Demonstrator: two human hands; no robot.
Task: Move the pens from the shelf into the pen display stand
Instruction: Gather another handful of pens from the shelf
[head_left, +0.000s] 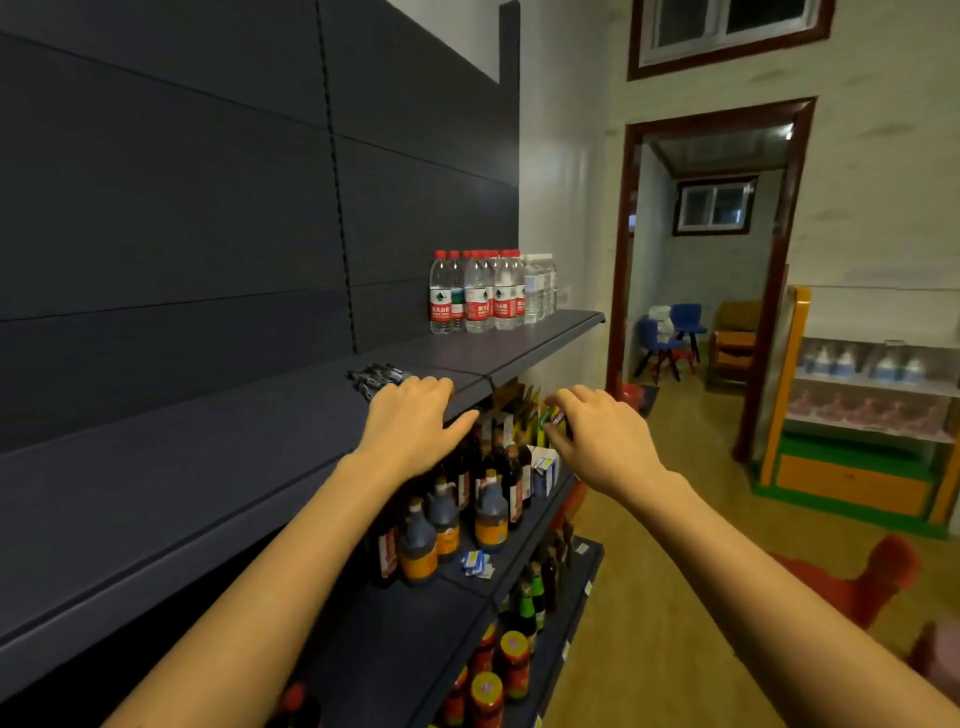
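A small pile of dark pens (376, 378) lies on the dark top shelf (208, 467), near its front edge. My left hand (415, 426) is over the shelf just in front of the pens, palm down, fingers relaxed; its fingertips reach the near end of the pile and hide part of it. My right hand (597, 436) hovers in the air beyond the shelf edge, fingers loosely spread and holding nothing. No pen display stand is visible.
Water bottles (483, 293) stand further along the top shelf. Sauce bottles (452, 525) and small boxes fill the shelf below, jars (498, 670) the lowest one. A doorway (711, 260) opens ahead; a colourful shelf unit (857, 415) and a red chair (862, 577) stand at right.
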